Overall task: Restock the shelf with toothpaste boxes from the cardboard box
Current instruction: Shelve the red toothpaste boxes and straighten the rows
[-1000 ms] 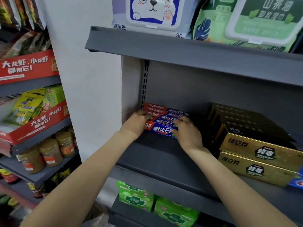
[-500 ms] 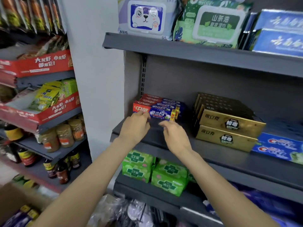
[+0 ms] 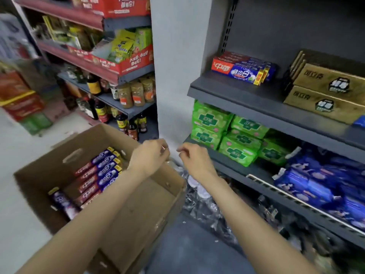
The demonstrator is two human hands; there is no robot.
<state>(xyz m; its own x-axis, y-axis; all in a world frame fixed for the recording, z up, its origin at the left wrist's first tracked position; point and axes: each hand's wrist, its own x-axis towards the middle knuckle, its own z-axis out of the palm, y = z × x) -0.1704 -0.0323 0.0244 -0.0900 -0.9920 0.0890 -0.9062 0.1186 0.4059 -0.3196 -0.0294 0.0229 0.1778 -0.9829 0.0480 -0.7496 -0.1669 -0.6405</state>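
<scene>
Head view: both hands' fingers [image 3: 164, 149] hang loosely curled, empty, above cardboard box [image 3: 49, 171].

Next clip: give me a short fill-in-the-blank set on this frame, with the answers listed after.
1. Both hands, left hand and right hand, hold ____.
2. The cardboard box stands on the ____.
3. The toothpaste boxes on the shelf lie to the ____ of the gold boxes.
4. The packs one shelf below are ____.

Answers: nothing; floor; left; green
</scene>
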